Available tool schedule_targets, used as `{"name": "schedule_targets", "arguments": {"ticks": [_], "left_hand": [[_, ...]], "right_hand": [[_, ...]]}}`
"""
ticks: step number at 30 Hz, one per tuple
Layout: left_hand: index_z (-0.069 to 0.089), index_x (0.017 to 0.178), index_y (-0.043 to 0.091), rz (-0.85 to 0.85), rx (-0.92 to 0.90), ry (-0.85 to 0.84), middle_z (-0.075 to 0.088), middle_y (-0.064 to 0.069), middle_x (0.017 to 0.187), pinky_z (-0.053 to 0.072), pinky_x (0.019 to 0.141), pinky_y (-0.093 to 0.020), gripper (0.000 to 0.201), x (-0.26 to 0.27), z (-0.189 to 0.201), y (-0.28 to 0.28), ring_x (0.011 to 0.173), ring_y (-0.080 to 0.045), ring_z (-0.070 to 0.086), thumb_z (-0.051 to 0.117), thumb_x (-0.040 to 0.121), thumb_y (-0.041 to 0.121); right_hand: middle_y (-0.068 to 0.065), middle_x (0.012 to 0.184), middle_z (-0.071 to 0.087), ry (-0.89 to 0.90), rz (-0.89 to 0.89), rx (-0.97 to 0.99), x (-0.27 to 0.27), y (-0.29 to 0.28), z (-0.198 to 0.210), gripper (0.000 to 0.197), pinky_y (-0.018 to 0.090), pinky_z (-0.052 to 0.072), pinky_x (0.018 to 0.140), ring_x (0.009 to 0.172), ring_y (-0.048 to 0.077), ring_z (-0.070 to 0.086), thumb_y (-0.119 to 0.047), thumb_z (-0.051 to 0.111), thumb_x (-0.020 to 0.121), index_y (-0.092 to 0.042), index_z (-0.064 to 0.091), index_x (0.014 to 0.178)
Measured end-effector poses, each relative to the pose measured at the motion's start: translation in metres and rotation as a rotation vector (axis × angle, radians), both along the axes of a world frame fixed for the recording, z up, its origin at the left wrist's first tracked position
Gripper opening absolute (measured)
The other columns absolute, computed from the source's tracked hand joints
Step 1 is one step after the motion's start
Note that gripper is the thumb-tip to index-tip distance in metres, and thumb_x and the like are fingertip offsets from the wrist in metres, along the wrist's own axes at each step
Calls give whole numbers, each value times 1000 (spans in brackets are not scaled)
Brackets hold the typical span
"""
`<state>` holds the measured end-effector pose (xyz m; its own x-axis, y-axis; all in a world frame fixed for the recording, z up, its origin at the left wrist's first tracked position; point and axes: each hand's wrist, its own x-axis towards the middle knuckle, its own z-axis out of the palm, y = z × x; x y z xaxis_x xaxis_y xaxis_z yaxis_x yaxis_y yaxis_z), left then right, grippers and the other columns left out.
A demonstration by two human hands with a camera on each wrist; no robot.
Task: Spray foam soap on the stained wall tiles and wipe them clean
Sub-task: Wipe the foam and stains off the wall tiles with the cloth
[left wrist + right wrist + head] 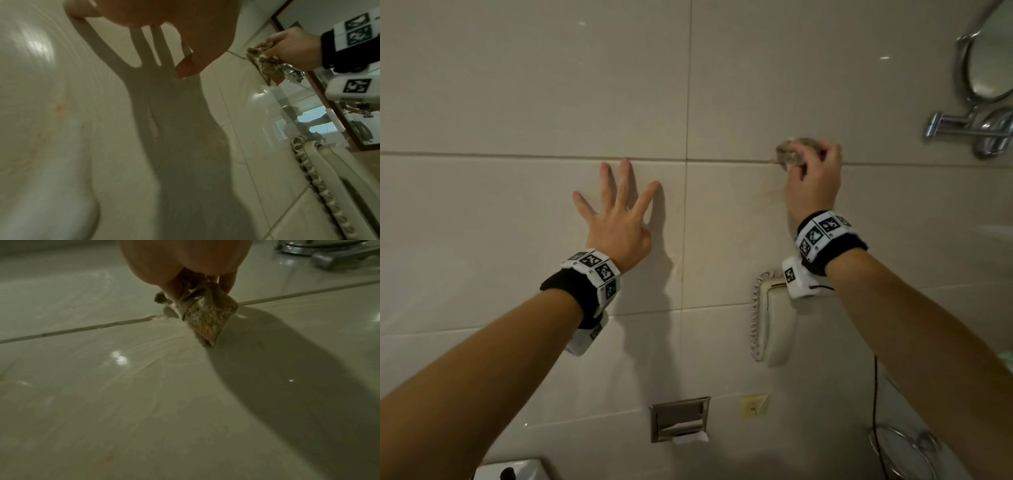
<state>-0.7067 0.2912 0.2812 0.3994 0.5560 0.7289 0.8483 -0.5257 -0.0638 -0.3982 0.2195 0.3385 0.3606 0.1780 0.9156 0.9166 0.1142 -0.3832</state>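
Note:
Large cream wall tiles (517, 102) fill the head view. My right hand (813, 171) grips a crumpled, dirty grey-brown cloth (792, 152) and presses it on the horizontal grout line (722, 160). In the right wrist view the cloth (205, 316) touches the grout line (82, 328), with wet smear streaks (144, 356) on the tile below. From the left wrist view the cloth (265, 65) shows under the right hand (292, 47). My left hand (616, 212) lies flat on the tile, fingers spread. Faint orange stains (58, 107) mark the tile. No foam soap bottle is in view.
A cream wall phone (774, 318) with a coiled cord hangs below my right wrist. A round chrome mirror on an arm (986, 68) sits at upper right. A recessed paper holder (679, 419), a wire ring holder (904, 452) and a toilet tank (513, 469) lie lower down.

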Motion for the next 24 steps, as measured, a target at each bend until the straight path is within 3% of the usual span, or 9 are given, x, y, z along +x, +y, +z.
{"name": "schedule_targets", "arguments": {"ticks": [3, 11, 17, 20, 23, 24], "left_hand": [[22, 150, 32, -6, 10, -7, -1, -18, 165, 12, 95, -88, 88, 3, -2, 4, 148, -49, -5, 61, 74, 10], [21, 153, 33, -3, 23, -1, -4, -18, 165, 12, 95, -88, 91, 2, -7, 6, 148, -48, -7, 60, 73, 12], [32, 150, 28, -28, 40, 39, 4, -17, 165, 15, 100, -83, 88, -15, -16, 4, 151, -43, 1, 62, 70, 9], [36, 149, 28, -14, 35, 53, 5, -16, 165, 17, 100, -82, 89, -35, -26, 6, 151, -42, 2, 62, 66, 7], [36, 149, 30, 18, 17, 71, 6, -15, 165, 18, 99, -82, 92, -61, -33, 8, 150, -44, 3, 64, 64, 8], [36, 149, 31, 23, 13, 77, 6, -16, 165, 18, 98, -82, 93, -69, -35, 9, 150, -45, 3, 65, 64, 8]], "right_hand": [[19, 124, 55, 15, -14, -30, 13, -1, -11, 31, 49, 52, 96, 110, 35, 58, -6, 53, 89, -13, 73, 112], [19, 114, 57, 69, 49, -25, -19, 9, -63, 27, 52, 55, 84, 98, 37, 60, -8, 56, 89, -15, 74, 107], [20, 109, 56, 140, 97, -125, -79, 12, -101, 20, 42, 55, 77, 94, 39, 59, -5, 61, 87, -12, 75, 99], [17, 109, 56, 176, 116, -210, -116, 13, -129, 17, 31, 49, 73, 96, 33, 57, -3, 64, 88, -12, 75, 98], [15, 111, 55, 319, 175, -218, -153, 16, -151, 17, 25, 50, 78, 92, 12, 49, 0, 65, 90, -10, 75, 99], [16, 111, 55, 382, 202, -194, -163, 16, -154, 16, 14, 48, 82, 90, 5, 45, 2, 65, 90, -6, 75, 100]]}}
